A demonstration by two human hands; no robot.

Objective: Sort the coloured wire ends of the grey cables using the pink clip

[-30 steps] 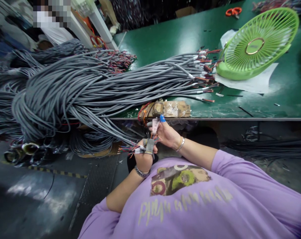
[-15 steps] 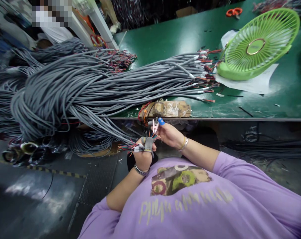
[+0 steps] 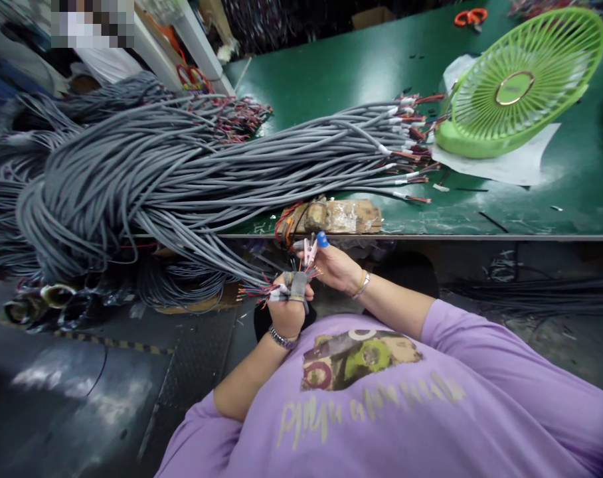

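Note:
My left hand (image 3: 287, 317), with finger covers on it, is closed around the stripped ends of several grey cables. Thin coloured wires (image 3: 258, 292) fan out on its left side and others stick up over the fingers. Just to its right, my right hand (image 3: 340, 269) wears a blue cover on the thumb and pinches a small pale pink two-armed tool (image 3: 309, 252), maybe snips or a clip. The tool is close to the upright wire tips; whether it touches them I cannot tell. The grey cables (image 3: 216, 249) run from my left hand up to the large bundle.
A big bundle of grey cables (image 3: 182, 172) lies across the green table (image 3: 331, 73). By the table's front edge sits a wooden block (image 3: 354, 217). A green fan (image 3: 515, 89) stands on white paper (image 3: 520, 166) at right, with orange-handled scissors (image 3: 471, 18) behind. Another person (image 3: 99, 56) is at upper left.
The view has shifted slightly. My right hand and the pink tool have barely moved, and both hands keep their grips.

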